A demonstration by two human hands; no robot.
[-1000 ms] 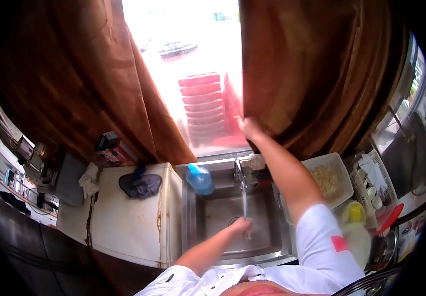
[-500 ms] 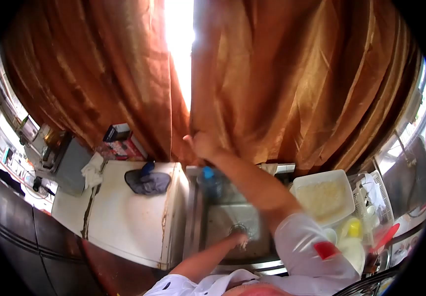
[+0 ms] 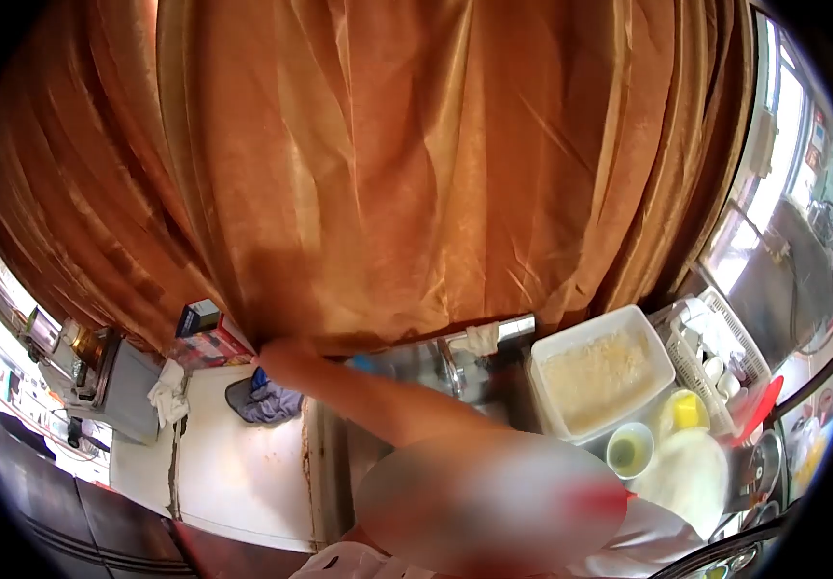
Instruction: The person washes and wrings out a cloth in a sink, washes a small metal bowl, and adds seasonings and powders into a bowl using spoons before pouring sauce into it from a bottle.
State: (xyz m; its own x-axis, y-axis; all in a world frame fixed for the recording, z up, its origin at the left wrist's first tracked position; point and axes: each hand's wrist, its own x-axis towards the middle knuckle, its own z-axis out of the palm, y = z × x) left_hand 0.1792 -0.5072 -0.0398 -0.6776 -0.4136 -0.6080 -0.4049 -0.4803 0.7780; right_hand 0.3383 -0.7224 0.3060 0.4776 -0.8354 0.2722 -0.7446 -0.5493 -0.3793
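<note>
My right arm stretches leftward over the sink (image 3: 339, 473), and my right hand (image 3: 286, 359) is at the lower edge of the brown curtain (image 3: 388, 193), close to the red box (image 3: 212, 336) and the grey-blue cloth (image 3: 270, 400). Its fingers are smeared, so what they hold, if anything, is unclear. My left hand cannot be seen; a blurred oval covers the area near my body.
Right of the faucet (image 3: 453, 367) are a white tub (image 3: 542, 386) of pale contents, a green-white cup (image 3: 630, 451), a yellow item (image 3: 689, 410) and a dish rack (image 3: 740, 333). A white cloth (image 3: 167, 394) lies at the left.
My right hand has moved left and down along the curtain, and the bright gap in it no longer shows. My left hand, earlier in the sink, is out of sight. The view has shifted.
</note>
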